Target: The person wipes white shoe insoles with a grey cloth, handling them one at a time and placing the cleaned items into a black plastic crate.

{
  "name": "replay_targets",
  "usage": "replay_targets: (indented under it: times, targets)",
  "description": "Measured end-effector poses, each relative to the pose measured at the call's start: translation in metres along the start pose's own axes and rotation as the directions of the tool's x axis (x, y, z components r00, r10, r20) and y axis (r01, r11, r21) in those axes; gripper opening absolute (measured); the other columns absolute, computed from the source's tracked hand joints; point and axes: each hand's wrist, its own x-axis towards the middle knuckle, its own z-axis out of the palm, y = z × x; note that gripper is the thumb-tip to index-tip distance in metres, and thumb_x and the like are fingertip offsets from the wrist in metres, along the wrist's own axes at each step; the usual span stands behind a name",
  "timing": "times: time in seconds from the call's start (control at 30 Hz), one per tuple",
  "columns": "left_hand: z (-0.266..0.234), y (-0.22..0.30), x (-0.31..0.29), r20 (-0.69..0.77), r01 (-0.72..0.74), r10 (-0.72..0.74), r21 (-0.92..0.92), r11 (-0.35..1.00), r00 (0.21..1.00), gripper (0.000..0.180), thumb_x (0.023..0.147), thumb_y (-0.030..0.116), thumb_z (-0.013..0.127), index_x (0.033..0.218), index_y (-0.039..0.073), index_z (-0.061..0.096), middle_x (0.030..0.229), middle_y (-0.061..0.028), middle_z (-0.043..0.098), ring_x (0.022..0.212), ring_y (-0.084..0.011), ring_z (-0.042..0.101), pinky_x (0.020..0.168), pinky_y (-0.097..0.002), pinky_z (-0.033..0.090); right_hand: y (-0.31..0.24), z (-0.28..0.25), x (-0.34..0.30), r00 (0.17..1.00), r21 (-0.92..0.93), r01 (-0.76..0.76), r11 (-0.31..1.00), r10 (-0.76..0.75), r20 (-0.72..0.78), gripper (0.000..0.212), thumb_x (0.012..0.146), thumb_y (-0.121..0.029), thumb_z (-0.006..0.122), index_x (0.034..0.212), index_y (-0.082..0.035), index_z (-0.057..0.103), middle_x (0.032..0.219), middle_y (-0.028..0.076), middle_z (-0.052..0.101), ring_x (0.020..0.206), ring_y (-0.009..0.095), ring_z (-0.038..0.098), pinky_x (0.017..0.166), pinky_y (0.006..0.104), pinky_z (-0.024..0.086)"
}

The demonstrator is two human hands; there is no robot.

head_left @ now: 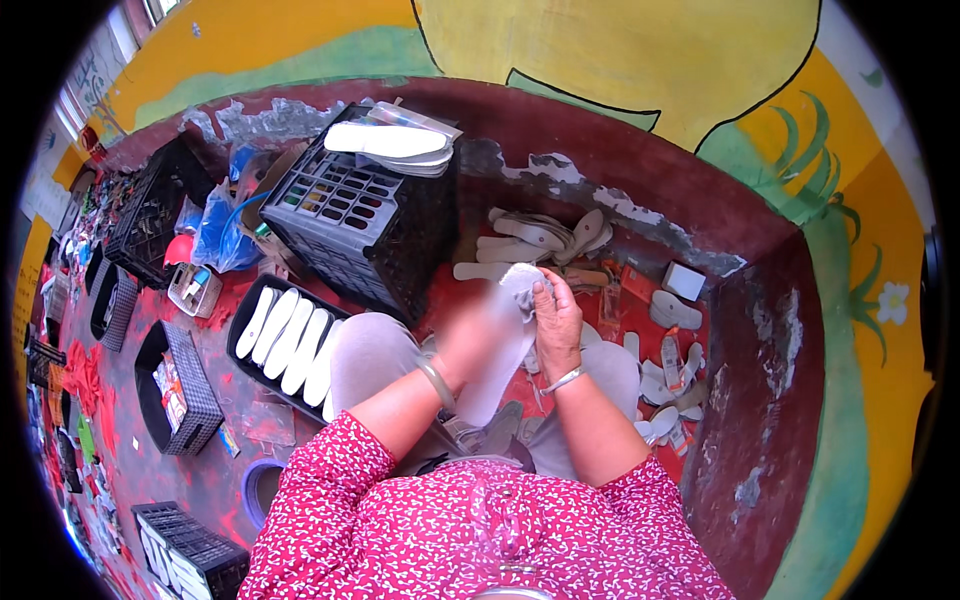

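Above my lap, a pale shoe insole [492, 388] slants with its far end up between my hands. My right hand [558, 325] is closed around the insole's far end, thumb and fingers pinching it. Greyish crumpled material shows by that thumb; I cannot make out what it is. My left hand [474, 338] lies against the insole's left side, so smeared by motion that its fingers cannot be read. Beside my left knee, a black basket [238, 335] holds a row of white insoles [290, 330].
An upturned black crate [345, 225] carries stacked white insoles [388, 143]. Insoles [540, 232] lie heaped by the far wall [640, 180], others [672, 385] scattered at right. At left stand a patterned basket [195, 385], a purple-rimmed container [258, 490] and a dark crate [190, 540].
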Motion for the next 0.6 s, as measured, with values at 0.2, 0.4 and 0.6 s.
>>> replay_targets:
  times: [0.2,0.4,0.6]
  targets:
    - [-0.028,-0.027,0.02,-0.085,-0.23,0.259,0.254,0.939,0.962,0.02,0.089,0.008,0.054,0.108,0.002,0.056,0.096,-0.0044,0.063,0.084,-0.0117,0.06,0.074,-0.0262,0.05,0.013,0.002,-0.01,0.995,-0.231,0.049,0.972,-0.027,0.097,0.038,0.088,-0.026,0.059,0.115,0.001,0.053,0.091,0.007,0.064,0.084,0.008,0.056,0.075,0.0252,0.047]
    - [-0.041,-0.013,0.028,-0.288,-0.331,0.412,0.292,0.897,0.864,0.017,0.09,0.012,0.055,0.102,0.001,0.057,0.087,-0.0057,0.063,0.072,-0.0111,0.06,0.063,-0.0258,0.05,0.0,0.02,-0.039,0.968,-0.552,0.144,0.821,-0.002,0.25,0.038,0.088,-0.021,0.057,0.117,0.002,0.052,0.09,0.013,0.066,0.083,0.015,0.062,0.073,0.0269,0.048]
    - [-0.043,-0.005,0.028,-0.422,-0.292,0.313,0.114,0.95,0.851,0.014,0.09,0.01,0.054,0.101,0.002,0.056,0.086,-0.0062,0.063,0.07,-0.0131,0.061,0.062,-0.0269,0.051,0.004,0.025,-0.041,0.971,-0.538,0.073,0.84,0.064,0.231,0.038,0.084,-0.022,0.061,0.114,0.001,0.055,0.093,0.015,0.065,0.086,0.019,0.063,0.074,0.0286,0.048]
